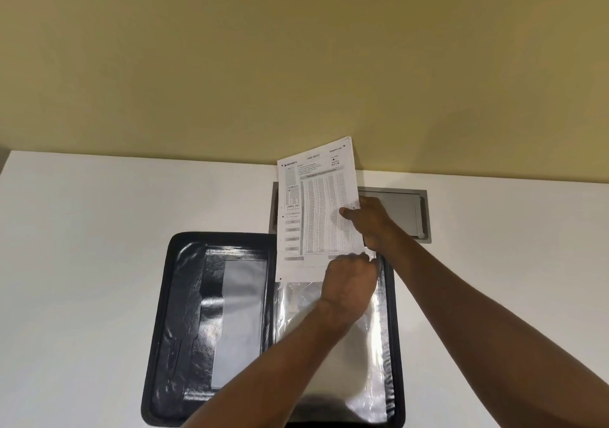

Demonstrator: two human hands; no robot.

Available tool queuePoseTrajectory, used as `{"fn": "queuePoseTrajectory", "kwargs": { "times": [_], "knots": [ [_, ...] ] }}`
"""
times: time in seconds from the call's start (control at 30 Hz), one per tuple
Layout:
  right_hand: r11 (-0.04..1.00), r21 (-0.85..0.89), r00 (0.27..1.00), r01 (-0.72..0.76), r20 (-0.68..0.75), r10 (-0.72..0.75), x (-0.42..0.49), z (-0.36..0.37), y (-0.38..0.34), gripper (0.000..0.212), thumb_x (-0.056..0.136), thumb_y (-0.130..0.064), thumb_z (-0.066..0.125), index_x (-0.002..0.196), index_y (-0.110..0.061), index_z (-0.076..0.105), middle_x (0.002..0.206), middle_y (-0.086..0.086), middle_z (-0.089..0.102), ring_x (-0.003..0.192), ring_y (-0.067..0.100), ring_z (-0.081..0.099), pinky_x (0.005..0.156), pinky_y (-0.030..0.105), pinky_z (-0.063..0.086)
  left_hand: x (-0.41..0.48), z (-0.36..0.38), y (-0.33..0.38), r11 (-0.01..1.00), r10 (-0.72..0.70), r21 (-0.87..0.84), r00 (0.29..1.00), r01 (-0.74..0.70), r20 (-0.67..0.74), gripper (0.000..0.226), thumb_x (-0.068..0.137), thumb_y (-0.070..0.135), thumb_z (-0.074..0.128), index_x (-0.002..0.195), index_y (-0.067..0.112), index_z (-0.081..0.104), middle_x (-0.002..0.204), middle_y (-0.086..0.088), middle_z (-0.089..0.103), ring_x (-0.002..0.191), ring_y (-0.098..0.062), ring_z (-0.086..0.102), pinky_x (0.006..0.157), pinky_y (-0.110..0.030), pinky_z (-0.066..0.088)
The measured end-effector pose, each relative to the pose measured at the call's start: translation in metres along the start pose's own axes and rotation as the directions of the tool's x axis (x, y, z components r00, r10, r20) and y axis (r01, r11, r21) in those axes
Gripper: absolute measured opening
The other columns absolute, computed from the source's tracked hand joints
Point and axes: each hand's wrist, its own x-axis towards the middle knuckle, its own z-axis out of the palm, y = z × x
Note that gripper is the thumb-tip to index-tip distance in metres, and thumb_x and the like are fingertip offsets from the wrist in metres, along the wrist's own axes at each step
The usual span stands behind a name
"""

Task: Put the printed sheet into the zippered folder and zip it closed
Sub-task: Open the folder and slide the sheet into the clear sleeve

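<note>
Pinching the printed sheet point(316, 210) midway down its right edge with the right grip point(372, 220), thumb in front, fingers behind. Standing it tilted over the far end of the zippered folder point(171, 295), bottom edge right at the mouth of the clear sleeve point(362, 361) in the right half, not yet inside. Curling the left grip point(349, 279) round what looks like the sleeve's lip, just beside the sheet's lower right corner, probably to hold it open. Looks light and floppy: 1 thin page, quick to buckle or crease if shoved from the top. Better steered by the side edges, low down, feeding both bottom corners in together. Slick plastic, so likely to slide once started, though apt to snag on the lip. Folder unzipped and splayed flat in 2 halves, black and shiny, soft enough to shift under a push. Underneath, a plain white surface point(82, 246), with a grey recessed panel point(395, 206) set into it behind the sheet. Beyond that, a bare yellowish wall point(296, 48).
</note>
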Motion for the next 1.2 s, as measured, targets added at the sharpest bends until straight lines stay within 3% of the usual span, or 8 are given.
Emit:
{"fn": "queuePoseTrajectory", "kwargs": {
  "times": [0.33, 0.47, 0.67, 0.8, 0.87, 1.03, 1.13, 1.2],
  "knots": [
    [0.997, -0.007, 0.994, -0.083, -0.075, 0.082, 0.003, 0.000, -0.004, 0.035, 0.095, -0.004, 0.069, 0.130, 0.001, 0.065, 0.131, 0.017, 0.068, 0.115, 0.037, 0.067, 0.099, 0.048, 0.056, -0.003, 0.007, -0.003, 0.995, 0.072, -0.063, 0.991, -0.079, -0.117, 0.036, 0.049, 0.010, 0.089, 0.079, 0.023, 0.075, 0.068, 0.004, 0.066, 0.059, -0.015, 0.063, 0.042, -0.022, 0.049],
    [0.999, -0.017, 0.997, -0.033, -0.072, 0.032, -0.002, 0.001, 0.002, 0.033, 0.096, -0.008, 0.067, 0.129, -0.004, 0.067, 0.129, 0.014, 0.070, 0.112, 0.034, 0.069, 0.099, 0.048, 0.057, -0.009, 0.020, -0.008, 0.986, 0.151, -0.031, 0.965, -0.161, -0.215, 0.028, 0.057, 0.008, 0.077, 0.081, 0.022, 0.071, 0.074, 0.005, 0.066, 0.079, -0.016, 0.065, 0.051, -0.026, 0.051],
    [0.996, -0.082, 0.990, -0.014, -0.138, 0.003, -0.008, 0.004, -0.001, 0.034, 0.097, -0.011, 0.068, 0.130, -0.006, 0.067, 0.130, 0.014, 0.069, 0.111, 0.034, 0.068, 0.083, 0.035, 0.057, -0.016, 0.033, -0.012, 0.965, 0.261, 0.095, 0.923, -0.243, -0.283, 0.032, 0.072, 0.013, 0.080, 0.103, 0.015, 0.074, 0.100, -0.005, 0.073, 0.107, -0.027, 0.065, 0.090, -0.038, 0.053],
    [0.984, -0.176, 0.984, 0.031, -0.167, -0.061, -0.013, 0.006, 0.001, 0.030, 0.098, -0.014, 0.066, 0.127, -0.005, 0.069, 0.128, 0.013, 0.071, 0.109, 0.031, 0.070, 0.058, 0.017, 0.047, -0.017, 0.029, -0.015, 0.973, 0.232, 0.088, 0.899, -0.214, -0.372, 0.041, 0.073, 0.011, 0.079, 0.113, 0.014, 0.071, 0.106, -0.005, 0.070, 0.100, -0.025, 0.063, 0.087, -0.036, 0.051],
    [0.975, -0.216, 0.982, 0.053, -0.168, -0.090, -0.013, 0.006, 0.002, 0.028, 0.098, -0.015, 0.066, 0.124, -0.004, 0.070, 0.125, 0.014, 0.072, 0.108, 0.030, 0.071, 0.063, 0.019, 0.048, -0.017, 0.027, -0.017, 0.977, 0.213, 0.075, 0.894, -0.200, -0.394, 0.043, 0.072, 0.009, 0.079, 0.114, 0.014, 0.071, 0.106, -0.005, 0.069, 0.097, -0.024, 0.061, 0.085, -0.036, 0.050],
    [0.992, -0.120, 0.996, 0.031, -0.082, -0.041, -0.019, -0.001, 0.005, 0.032, 0.096, -0.011, 0.068, 0.127, -0.003, 0.069, 0.125, 0.016, 0.072, 0.111, 0.033, 0.070, 0.095, 0.044, 0.059, -0.016, 0.028, -0.023, 0.982, 0.183, 0.032, 0.909, -0.185, -0.376, 0.039, 0.072, 0.010, 0.082, 0.109, 0.016, 0.070, 0.105, -0.002, 0.067, 0.098, -0.023, 0.056, 0.085, -0.035, 0.045],
    [0.999, -0.036, 0.999, -0.001, 0.054, 0.003, -0.029, -0.013, 0.010, 0.031, 0.097, -0.008, 0.068, 0.128, -0.003, 0.068, 0.123, 0.013, 0.073, 0.097, 0.024, 0.072, 0.076, 0.034, 0.062, -0.013, 0.029, -0.024, 0.986, 0.136, -0.045, 0.924, -0.163, -0.357, 0.040, 0.073, 0.010, 0.084, 0.110, 0.016, 0.070, 0.109, -0.002, 0.069, 0.101, -0.023, 0.060, 0.085, -0.035, 0.048],
    [1.000, -0.025, 0.990, 0.009, 0.143, -0.005, -0.035, -0.020, 0.018, 0.034, 0.096, -0.008, 0.069, 0.129, -0.002, 0.067, 0.124, 0.012, 0.073, 0.098, 0.022, 0.073, 0.077, 0.028, 0.060, -0.010, 0.028, -0.024, 0.983, 0.116, -0.097, 0.935, -0.157, -0.335, 0.042, 0.071, 0.007, 0.085, 0.109, 0.016, 0.069, 0.110, -0.002, 0.068, 0.101, -0.023, 0.061, 0.084, -0.036, 0.050]
  ]
}}
